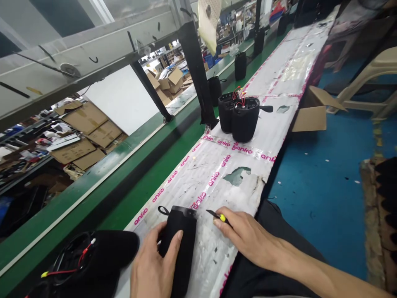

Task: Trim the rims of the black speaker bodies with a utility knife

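A black fabric-covered cylindrical speaker [182, 240], with a small loop strap at its far end, lies on the bench under my left hand [155, 260]. My left fingers and thumb are wrapped round its sides. Just to the right, my right hand [245, 231] pinches a small craft knife [222, 217] with a yellow part; its dark blade points left, towards the speaker but apart from it. Next to my left wrist, several open speaker shells [114, 248] show red wires with white and yellow plugs.
Two open black speaker shells [245, 124] with red wires stand farther along the bench [186, 182], which is covered in taped white sheeting. A green conveyor [130, 165] runs along the left. Black posts [195, 70] rise beside it. A cardboard box [310, 114] sits at right.
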The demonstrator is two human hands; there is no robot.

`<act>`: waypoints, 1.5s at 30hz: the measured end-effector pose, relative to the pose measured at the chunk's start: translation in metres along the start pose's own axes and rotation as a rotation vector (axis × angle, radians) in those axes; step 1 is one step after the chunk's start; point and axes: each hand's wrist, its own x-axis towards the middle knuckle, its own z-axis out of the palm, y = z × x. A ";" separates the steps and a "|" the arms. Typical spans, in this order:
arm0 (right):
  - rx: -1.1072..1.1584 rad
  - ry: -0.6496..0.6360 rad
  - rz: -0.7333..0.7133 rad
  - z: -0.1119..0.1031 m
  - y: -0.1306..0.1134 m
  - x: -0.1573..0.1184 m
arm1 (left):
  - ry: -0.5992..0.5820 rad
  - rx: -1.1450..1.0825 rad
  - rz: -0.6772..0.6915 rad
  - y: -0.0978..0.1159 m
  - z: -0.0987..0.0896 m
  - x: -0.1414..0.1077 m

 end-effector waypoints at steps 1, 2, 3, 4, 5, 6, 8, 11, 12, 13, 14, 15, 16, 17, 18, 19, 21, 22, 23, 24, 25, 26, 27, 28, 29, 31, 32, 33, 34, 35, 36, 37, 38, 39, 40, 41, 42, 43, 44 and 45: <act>0.013 -0.005 0.006 0.001 0.001 0.000 | 0.000 0.030 0.041 0.002 0.000 -0.004; 0.030 -0.004 0.015 0.002 0.002 0.001 | -0.012 0.062 0.075 0.004 0.000 -0.008; 0.050 -0.005 0.023 0.003 0.002 0.001 | -0.030 0.099 0.099 0.007 0.002 -0.011; 0.070 -0.008 0.027 0.002 0.002 0.003 | -0.052 0.142 0.112 0.009 0.004 -0.012; 0.089 -0.013 0.028 0.001 0.002 0.004 | -0.068 0.195 0.118 0.012 0.007 -0.013; 0.109 -0.016 0.029 0.001 0.001 0.005 | -0.072 0.254 0.118 0.015 0.010 -0.014; 0.143 -0.012 0.035 -0.001 0.001 0.006 | -0.053 0.366 0.102 0.020 0.013 -0.011; 0.201 -0.007 0.055 -0.002 0.003 0.004 | -0.075 0.345 0.062 0.021 0.011 -0.003; 0.221 -0.007 0.060 -0.002 0.004 0.004 | -0.088 0.252 0.049 0.019 0.009 -0.001; 0.236 -0.007 0.063 -0.002 0.005 0.003 | -0.092 0.124 0.035 0.016 0.006 0.001; 0.247 -0.006 0.065 -0.001 0.006 0.002 | -0.089 -0.031 0.013 0.013 0.005 0.001; 0.251 -0.007 0.064 0.000 0.007 0.002 | -0.091 -0.214 -0.009 0.010 0.004 0.001; 0.250 -0.010 0.065 0.000 0.008 0.002 | -0.104 -0.413 -0.025 0.007 0.005 0.000; 0.242 -0.012 0.068 0.001 0.009 0.001 | -0.127 -0.614 -0.030 0.005 0.008 -0.002; 0.223 -0.011 0.074 0.002 0.010 0.001 | -0.161 -0.798 -0.032 0.004 0.011 -0.005; 0.194 -0.004 0.077 0.003 0.010 0.000 | -0.195 -0.953 -0.036 0.002 0.015 -0.007; 0.112 0.030 0.053 0.006 0.011 -0.002 | -0.222 -1.129 -0.061 0.000 0.025 -0.012; 0.070 0.051 0.023 0.007 0.010 -0.004 | -0.217 -1.162 -0.082 -0.001 0.029 -0.013; 0.036 0.069 -0.018 0.008 0.009 -0.006 | -0.215 -1.180 -0.099 -0.002 0.032 -0.014; 0.012 0.084 -0.065 0.008 0.007 -0.007 | -0.219 -1.191 -0.107 -0.003 0.034 -0.014; -0.001 0.099 -0.111 0.009 0.004 -0.009 | -0.225 -1.196 -0.108 -0.003 0.035 -0.014; -0.009 0.106 -0.150 0.010 0.001 -0.009 | -0.234 -1.197 -0.102 -0.003 0.036 -0.014; -0.015 0.108 -0.185 0.011 -0.002 -0.010 | -0.244 -1.190 -0.089 -0.002 0.036 -0.014; -0.023 0.112 -0.219 0.012 -0.005 -0.009 | -0.250 -1.172 -0.069 0.000 0.035 -0.013; -0.035 0.118 -0.251 0.013 -0.007 -0.009 | -0.248 -1.139 -0.044 0.002 0.035 -0.012; -0.065 0.136 -0.292 0.017 -0.009 -0.008 | -0.224 -1.042 0.005 0.009 0.034 -0.011; -0.080 0.144 -0.301 0.018 -0.009 -0.007 | -0.208 -0.984 0.027 0.013 0.032 -0.011; -0.097 0.157 -0.307 0.019 -0.007 -0.007 | -0.195 -0.927 0.043 0.016 0.031 -0.010; -0.113 0.169 -0.313 0.020 -0.006 -0.008 | -0.190 -0.878 0.054 0.018 0.029 -0.010; -0.131 0.180 -0.325 0.019 -0.004 -0.008 | -0.193 -0.840 0.061 0.020 0.026 -0.009; -0.149 0.193 -0.340 0.016 -0.002 -0.009 | -0.205 -0.816 0.062 0.021 0.023 -0.009; -0.164 0.206 -0.352 0.013 -0.002 -0.010 | -0.227 -0.803 0.055 0.020 0.020 -0.008; -0.176 0.217 -0.357 0.009 -0.002 -0.010 | -0.255 -0.795 0.046 0.019 0.017 -0.008; -0.185 0.213 -0.354 0.004 -0.003 -0.011 | -0.284 -0.783 0.039 0.018 0.014 -0.006; -0.195 0.199 -0.350 0.000 -0.004 -0.010 | -0.315 -0.759 0.042 0.017 0.010 -0.005; -0.213 0.178 -0.355 -0.004 -0.006 -0.010 | -0.346 -0.720 0.057 0.015 0.008 -0.003; -0.243 0.156 -0.371 -0.007 -0.008 -0.008 | -0.375 -0.670 0.085 0.014 0.005 -0.001; -0.282 0.137 -0.399 -0.009 -0.010 -0.007 | -0.399 -0.617 0.119 0.013 0.003 0.002; -0.329 0.125 -0.430 -0.010 -0.011 -0.006 | -0.417 -0.568 0.147 0.013 0.002 0.004; -0.383 0.119 -0.457 -0.010 -0.012 -0.004 | -0.438 -0.527 0.167 0.013 0.001 0.006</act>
